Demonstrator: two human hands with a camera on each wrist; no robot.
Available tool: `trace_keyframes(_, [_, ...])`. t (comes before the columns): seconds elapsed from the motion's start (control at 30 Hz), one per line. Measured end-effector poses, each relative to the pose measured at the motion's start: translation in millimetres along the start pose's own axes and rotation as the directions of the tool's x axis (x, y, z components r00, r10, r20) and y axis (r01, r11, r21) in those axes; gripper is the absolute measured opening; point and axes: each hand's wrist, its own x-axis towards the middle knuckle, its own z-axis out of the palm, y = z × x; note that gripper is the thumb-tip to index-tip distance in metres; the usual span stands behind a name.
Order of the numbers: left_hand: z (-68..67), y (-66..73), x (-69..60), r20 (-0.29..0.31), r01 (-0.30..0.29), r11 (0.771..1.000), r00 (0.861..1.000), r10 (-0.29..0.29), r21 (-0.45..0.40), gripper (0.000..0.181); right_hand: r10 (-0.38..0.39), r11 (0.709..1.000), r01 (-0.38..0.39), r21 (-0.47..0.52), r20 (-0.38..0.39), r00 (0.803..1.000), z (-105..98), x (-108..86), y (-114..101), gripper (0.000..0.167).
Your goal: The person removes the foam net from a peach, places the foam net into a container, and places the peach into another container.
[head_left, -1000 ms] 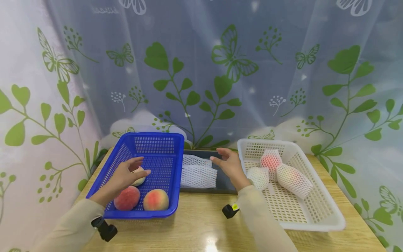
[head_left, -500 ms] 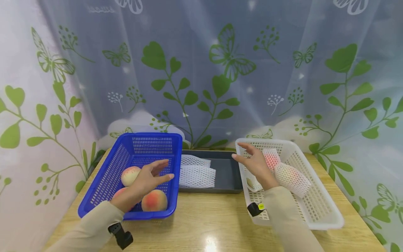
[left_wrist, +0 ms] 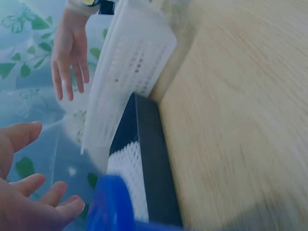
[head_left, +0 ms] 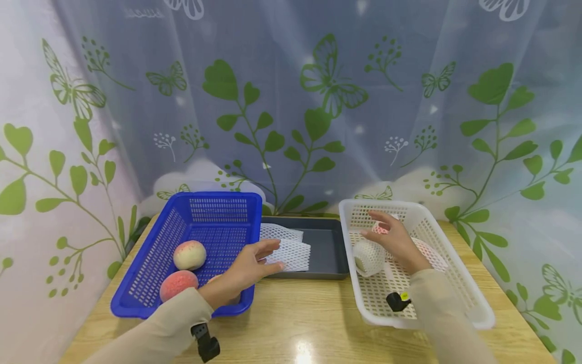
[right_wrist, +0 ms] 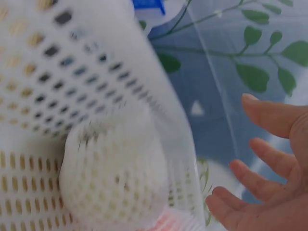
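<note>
In the head view my left hand [head_left: 247, 268] hovers over the right rim of the blue basket [head_left: 119, 309], fingers extended toward the white foam net sleeves [head_left: 293, 255] in the dark tray [head_left: 325, 253]. It holds nothing. Three peaches lie in the blue basket: a pale one [head_left: 189, 255], a red one [head_left: 178, 284], and one mostly behind my left hand. My right hand [head_left: 400, 245] is above the white basket [head_left: 484, 316], its fingers spread and holding nothing. Under it are net-wrapped peaches; the nearest wrapped peach [right_wrist: 115, 168] fills much of the right wrist view, others are partly covered.
The tray sits between the two baskets on a wooden table [head_left: 295, 318]. Behind them hangs a curtain [head_left: 282, 101] printed with leaves and butterflies. The white basket's tall wall [left_wrist: 130, 62] rises beyond the tray in the left wrist view.
My left hand has moved right from above the peaches to the blue basket's right rim. My right hand has moved right from above the tray to over the white basket.
</note>
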Motion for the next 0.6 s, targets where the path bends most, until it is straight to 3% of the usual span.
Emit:
trace_keyframes(0.43, [53.1,-3.4,15.6,0.124,-0.038,0.995,0.991,0.049,-0.087,0.059,-0.009,0.997,0.018,-0.07,0.123,0.992,-18,-1.3,34,0.066])
trace_keyframes(0.6, [73.5,-0.9,17.6,0.174,0.002,0.997,0.985,0.012,-0.077,0.059,-0.011,0.994,0.03,-0.102,0.182,0.983,-18,-0.5,49,0.065])
